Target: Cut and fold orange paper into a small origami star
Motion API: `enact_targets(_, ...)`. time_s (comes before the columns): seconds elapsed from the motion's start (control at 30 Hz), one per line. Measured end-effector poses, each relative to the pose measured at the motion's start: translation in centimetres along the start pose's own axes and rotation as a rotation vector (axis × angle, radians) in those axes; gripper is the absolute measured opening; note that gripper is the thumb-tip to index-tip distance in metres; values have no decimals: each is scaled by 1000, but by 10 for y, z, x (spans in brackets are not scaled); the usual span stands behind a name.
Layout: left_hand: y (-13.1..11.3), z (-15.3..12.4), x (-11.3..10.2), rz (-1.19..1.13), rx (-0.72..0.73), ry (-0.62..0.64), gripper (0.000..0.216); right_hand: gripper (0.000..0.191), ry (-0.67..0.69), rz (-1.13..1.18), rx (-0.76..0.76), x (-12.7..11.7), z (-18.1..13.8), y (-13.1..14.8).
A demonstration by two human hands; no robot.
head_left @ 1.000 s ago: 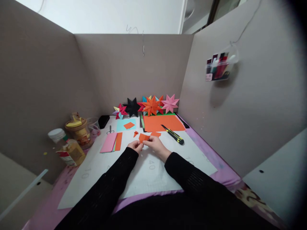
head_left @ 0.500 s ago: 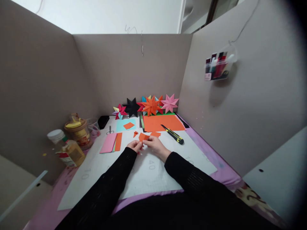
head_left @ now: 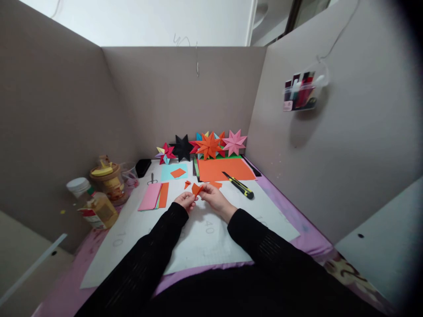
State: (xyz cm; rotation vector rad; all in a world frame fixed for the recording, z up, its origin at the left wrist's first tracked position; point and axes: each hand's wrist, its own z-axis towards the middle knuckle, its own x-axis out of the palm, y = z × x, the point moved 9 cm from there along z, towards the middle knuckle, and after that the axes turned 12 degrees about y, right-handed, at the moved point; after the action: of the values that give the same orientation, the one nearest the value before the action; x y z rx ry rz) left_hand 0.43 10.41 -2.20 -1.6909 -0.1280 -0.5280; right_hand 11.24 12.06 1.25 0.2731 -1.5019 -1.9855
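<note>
A small orange paper piece (head_left: 197,189) is pinched between both hands just above the white cutting mat (head_left: 205,229). My left hand (head_left: 185,201) grips its lower left edge with closed fingers. My right hand (head_left: 213,197) holds its right side, thumb and forefinger pressed together. The paper now looks folded into a narrower, pointed shape. Small orange scraps (head_left: 187,184) lie on the mat just beyond the hands. A large orange sheet (head_left: 224,169) lies farther back.
Folded paper stars (head_left: 208,145) stand along the back wall. A yellow-black utility knife (head_left: 238,185) lies right of the hands. A pink and orange paper stack (head_left: 153,196), a cyan sheet (head_left: 173,172) and small scissors (head_left: 152,178) are on the left. Jars and a bottle (head_left: 97,207) stand at far left.
The orange piece has gone from a flat, wider shape to a narrower folded one, as the fingers of both hands turned it. The arms stay in place.
</note>
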Motion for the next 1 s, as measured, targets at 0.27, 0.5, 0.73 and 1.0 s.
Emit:
enact_targets(0.27,-17,-5,-5,323,220,-149,39,18,-22,-87,16,10,-5,5)
enact_targets(0.5,-16,-3,0,381,272,-109,31,22,-223,-85,18,-17,-6,-1)
enact_targets(0.73,-16,-2,0,377,263,-113,46,23,-249,181,-1,-13,-8,1)
enact_targets(1.0,-19,-2,-18,352,205,-213,41,23,-105,130,99,7,-9,-9)
